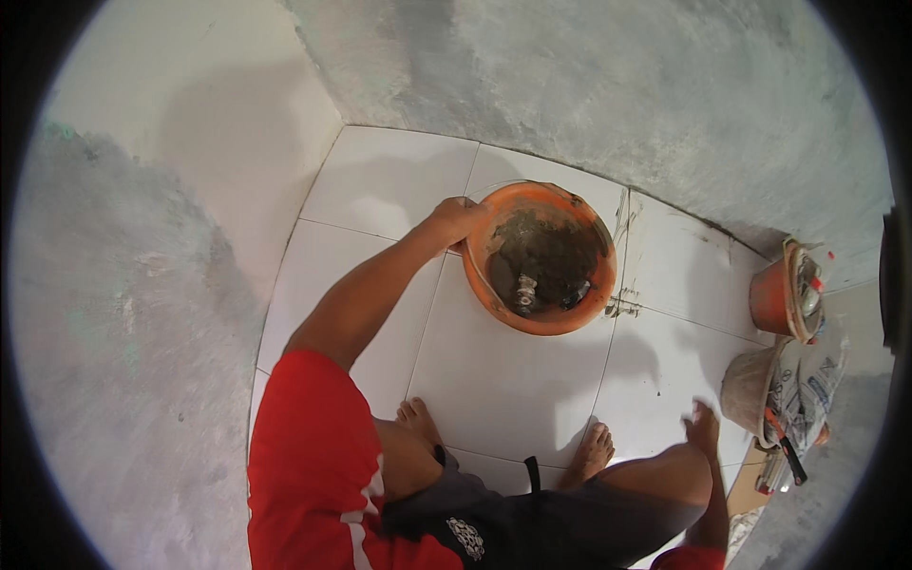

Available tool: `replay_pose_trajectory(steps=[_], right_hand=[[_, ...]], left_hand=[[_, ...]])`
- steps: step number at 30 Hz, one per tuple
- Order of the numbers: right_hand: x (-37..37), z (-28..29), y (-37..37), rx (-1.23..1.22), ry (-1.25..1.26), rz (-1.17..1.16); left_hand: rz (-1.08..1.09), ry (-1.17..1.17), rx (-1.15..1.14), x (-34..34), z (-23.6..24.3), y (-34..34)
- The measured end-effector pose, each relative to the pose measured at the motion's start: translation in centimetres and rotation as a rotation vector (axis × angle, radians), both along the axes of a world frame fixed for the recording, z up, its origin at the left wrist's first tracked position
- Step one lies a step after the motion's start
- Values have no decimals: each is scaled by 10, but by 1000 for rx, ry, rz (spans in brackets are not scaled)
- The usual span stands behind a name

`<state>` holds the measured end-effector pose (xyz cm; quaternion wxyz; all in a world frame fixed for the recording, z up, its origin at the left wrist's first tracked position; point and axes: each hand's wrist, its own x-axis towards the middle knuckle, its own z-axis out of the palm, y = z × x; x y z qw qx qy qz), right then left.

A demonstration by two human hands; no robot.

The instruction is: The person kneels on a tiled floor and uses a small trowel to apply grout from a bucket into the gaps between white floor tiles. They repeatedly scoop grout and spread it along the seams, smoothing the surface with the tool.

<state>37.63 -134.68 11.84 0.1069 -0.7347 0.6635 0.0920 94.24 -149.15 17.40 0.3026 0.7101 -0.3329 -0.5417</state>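
An orange bucket stands on the white tiles, its wide mouth facing up and its thin wire handle lying by the rim. My left hand is closed on its left rim, with the arm stretched forward. Wet grey mortar covers the inside. Partly sunk in it are a ribbed, shiny object and a dark lump, whose kinds I cannot make out. Beyond my right knee, my right hand is held low over the floor, slightly blurred, its fingers apart and nothing visible in them.
Walls with rough grey plaster rise behind and at the left. To the right stand a smaller orange bucket holding bottles and a grey bucket beside a printed sack. A tool with an orange-and-black handle leans there. Dark smears mark the tiles.
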Motion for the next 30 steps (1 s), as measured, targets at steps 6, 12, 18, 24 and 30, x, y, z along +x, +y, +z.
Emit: replay_pose_trajectory(steps=[6,12,18,24,30], right_hand=[[111,166,-202,-211,-106,701],[293,192,-196,-92,-167,949],[320,110,-143,169,-37,1269],[361,86,-130,192,25,1352],[378,70,-129,136,30,1467]], left_hand=[[-28,288,-64,6,-7,23],[-72,324,-70,16,-1,33],[-80,189,-116,73,5,74],[155,-266,-192,92,29,105],[-168,-669,-637,37,59,111]])
